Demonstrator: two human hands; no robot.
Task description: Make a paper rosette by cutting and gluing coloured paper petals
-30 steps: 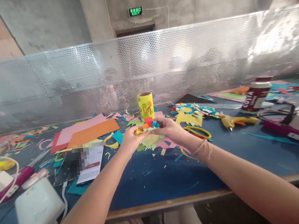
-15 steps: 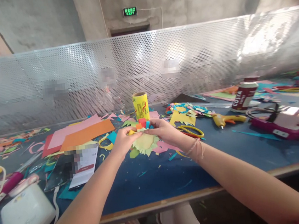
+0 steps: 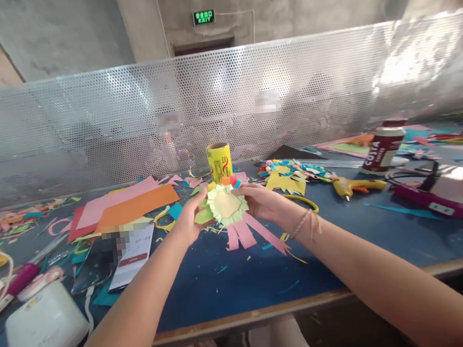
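Between my two hands is a paper flower (image 3: 227,204) with a pale round centre and a frilled light green edge. My left hand (image 3: 191,213) grips its left side, and my right hand (image 3: 259,199) grips its right side. Small red, orange and blue paper pieces (image 3: 231,181) stick out at its top. A green paper piece (image 3: 202,214) shows beside my left fingers. Pink paper strips (image 3: 244,235) spread below the flower; whether they are joined to it I cannot tell. Right behind stands a yellow tape roll core (image 3: 219,162).
A yellow glue gun (image 3: 355,186) and a Costa bottle (image 3: 385,146) are on the right, near a purple power strip (image 3: 437,201). Orange paper (image 3: 138,208), a phone (image 3: 132,255) and a white power bank (image 3: 45,334) lie left. A perforated metal screen (image 3: 135,123) rises behind the table.
The flower has been raised and tilted, so its pale face now shows more fully between my hands. The pink strips below it are more exposed. My view has shifted slightly.
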